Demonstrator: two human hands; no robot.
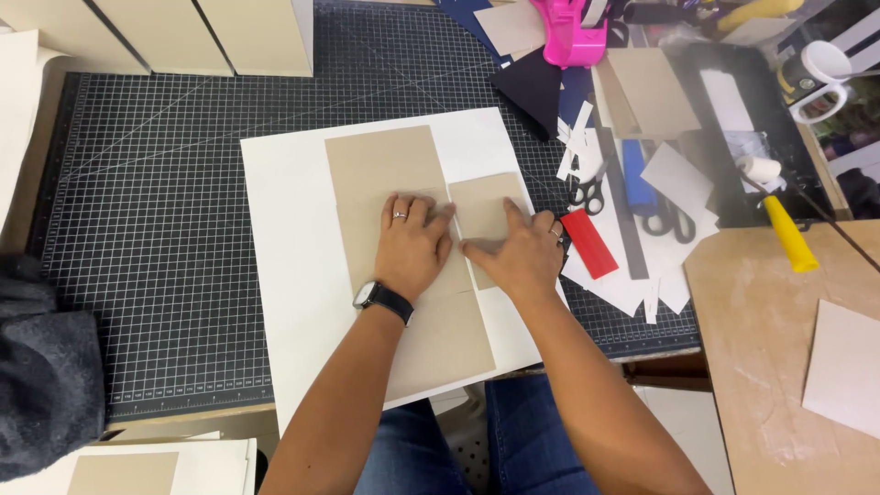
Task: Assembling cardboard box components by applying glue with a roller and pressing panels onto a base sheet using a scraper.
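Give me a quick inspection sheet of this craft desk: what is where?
Surface: dark gridded cutting mat.
Job's things: white sheet carrying a large brown board and a small brown board.
Clutter: scissors, red strip, paper scraps, pink tape dispenser, yellow-handled roller.
Grippers: left hand flat on the large board; right hand pressing the small board.
Cables: nothing seen.
Surroundings: wooden side table, cream boxes, grey cloth.

Scissors (587,193), red strip (588,244), pink tape dispenser (573,35), yellow-handled roller (777,213).
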